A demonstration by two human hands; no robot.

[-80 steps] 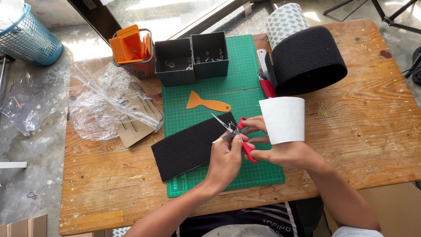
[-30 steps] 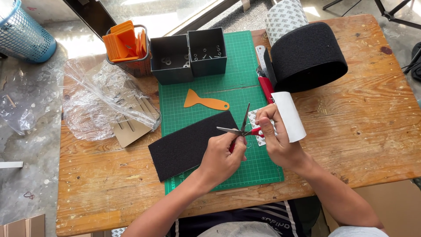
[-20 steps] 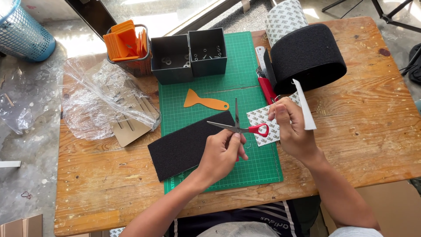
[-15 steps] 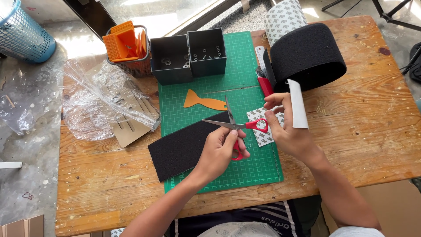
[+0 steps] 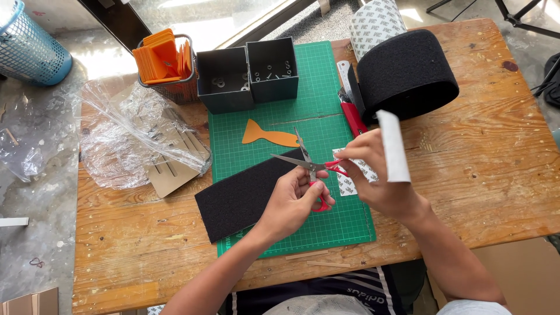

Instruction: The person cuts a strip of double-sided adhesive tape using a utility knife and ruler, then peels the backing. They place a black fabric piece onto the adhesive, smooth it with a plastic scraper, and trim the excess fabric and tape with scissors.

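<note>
My left hand (image 5: 294, 201) grips red-handled scissors (image 5: 312, 166) over the green cutting mat (image 5: 315, 87). The blades are spread and point up and to the left. My right hand (image 5: 376, 181) holds a white sheet with a patterned back (image 5: 394, 146), curled upward, and its fingertips touch the scissors' upper red loop. A black fuzzy strip (image 5: 245, 195) lies slanted on the mat beside my left hand. An orange fish-shaped cutout (image 5: 268, 134) lies just beyond the blades.
A big black roll with white backing (image 5: 408, 73) stands at the back right, with a red utility knife (image 5: 353, 116) beside it. Two dark boxes with screws (image 5: 248, 73), a wire basket of orange pieces (image 5: 163, 64), crumpled plastic wrap (image 5: 134, 134) and cardboard (image 5: 169, 175) lie to the left.
My right hand has turned the white sheet from facing me to nearly edge-on. The scissors swung round between my hands and their blades have spread wider.
</note>
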